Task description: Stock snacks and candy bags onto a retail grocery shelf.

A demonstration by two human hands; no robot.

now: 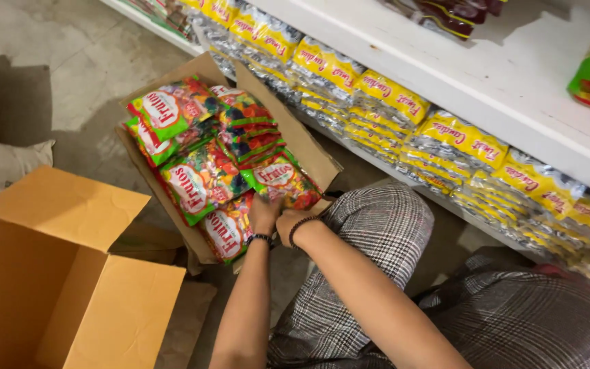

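Note:
An open cardboard box [308, 147] on the floor holds several green-edged bags of colourful candy [196, 179]. My left hand [263, 213] and my right hand [291, 222] both grip the nearest candy bag [280, 179] at its lower edge, at the box's near corner. Each wrist wears a dark beaded bracelet. My knees in checked trousers [384, 229] are just right of the box.
An empty open cardboard box [69, 301] stands at the lower left. A white shelf [513, 89] runs along the right, with rows of yellow-topped clear packets [390, 102] under it. A pale sack [1, 164] lies at the left on the concrete floor.

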